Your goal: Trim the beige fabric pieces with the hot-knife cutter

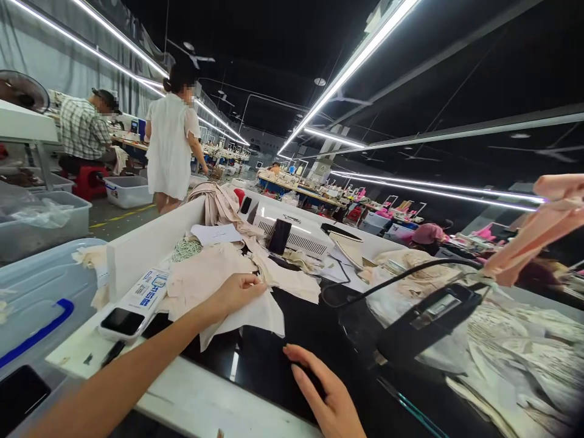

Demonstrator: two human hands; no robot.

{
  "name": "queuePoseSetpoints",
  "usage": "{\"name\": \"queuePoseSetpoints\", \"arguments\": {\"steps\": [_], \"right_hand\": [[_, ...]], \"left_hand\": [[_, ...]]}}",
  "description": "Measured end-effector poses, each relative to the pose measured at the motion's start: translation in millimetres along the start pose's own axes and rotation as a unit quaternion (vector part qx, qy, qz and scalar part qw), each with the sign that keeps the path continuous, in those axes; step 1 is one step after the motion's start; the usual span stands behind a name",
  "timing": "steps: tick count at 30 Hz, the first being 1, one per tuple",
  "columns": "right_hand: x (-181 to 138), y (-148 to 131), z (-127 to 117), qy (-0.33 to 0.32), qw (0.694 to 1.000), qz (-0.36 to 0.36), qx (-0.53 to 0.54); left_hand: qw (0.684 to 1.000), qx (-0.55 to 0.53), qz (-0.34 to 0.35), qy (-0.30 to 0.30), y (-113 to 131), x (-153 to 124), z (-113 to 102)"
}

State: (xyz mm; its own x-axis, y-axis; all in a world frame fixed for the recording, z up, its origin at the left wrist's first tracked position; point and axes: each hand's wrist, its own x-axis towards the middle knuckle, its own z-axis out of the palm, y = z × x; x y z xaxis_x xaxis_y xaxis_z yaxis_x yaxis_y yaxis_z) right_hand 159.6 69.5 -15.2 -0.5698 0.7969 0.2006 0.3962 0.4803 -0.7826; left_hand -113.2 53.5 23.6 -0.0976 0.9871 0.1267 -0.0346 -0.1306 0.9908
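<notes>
My left hand [239, 295] reaches across the work table, its thumb and fingers pinched on the upper edge of a cream fabric piece [255, 319]. That piece lies partly over the glossy black table surface [301, 325]. Beyond and beside it are a stack of pale pink fabric pieces [207, 274] and another cream piece [292, 280]. Nearer to me, my right hand [323, 392] hovers low over the black surface, thumb and index finger apart, with nothing between them. Teal tweezers [410, 407] lie to its right.
A dark machine [424, 322] with a cable stands at the right, beside piled cream pieces [511, 347]. A white device [123, 322], a phone [280, 236] and a white vented box [296, 234] are on the table. Left are plastic bins [82, 243]; a person [171, 140] stands beyond.
</notes>
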Motion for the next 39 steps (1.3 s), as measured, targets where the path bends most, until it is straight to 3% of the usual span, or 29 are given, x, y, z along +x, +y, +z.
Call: {"name": "queuePoseSetpoints", "arguments": {"steps": [4,8,12,24,29,34,39], "right_hand": [[17.5,-14.4,7.7,-0.026,0.970,0.094,0.222],[30.8,-31.2,22.9,-0.112,0.918,0.150,0.348],[34.8,-38.8,29.8,-0.163,0.899,0.195,0.356],[33.6,-49.5,12.1,-0.185,0.880,0.236,0.370],[35.4,-44.5,20.2,-0.166,0.873,0.249,0.386],[34.6,-38.4,22.5,-0.199,0.878,0.219,0.376],[28.3,-42.5,14.3,-0.257,0.869,0.199,0.373]], "left_hand": [[1.000,0.014,-0.014,0.007,6.0,-8.6,7.5],[0.998,0.045,-0.032,0.010,10.9,-16.6,12.5],[0.996,0.068,-0.061,0.008,8.1,-22.2,10.8],[0.989,0.094,-0.112,0.015,3.9,-25.3,9.9],[0.987,0.115,-0.110,0.012,3.3,-28.4,11.1],[0.986,0.109,-0.122,0.006,-0.7,-26.3,8.4],[0.988,0.099,-0.112,-0.039,-0.4,-26.1,12.4]]}}
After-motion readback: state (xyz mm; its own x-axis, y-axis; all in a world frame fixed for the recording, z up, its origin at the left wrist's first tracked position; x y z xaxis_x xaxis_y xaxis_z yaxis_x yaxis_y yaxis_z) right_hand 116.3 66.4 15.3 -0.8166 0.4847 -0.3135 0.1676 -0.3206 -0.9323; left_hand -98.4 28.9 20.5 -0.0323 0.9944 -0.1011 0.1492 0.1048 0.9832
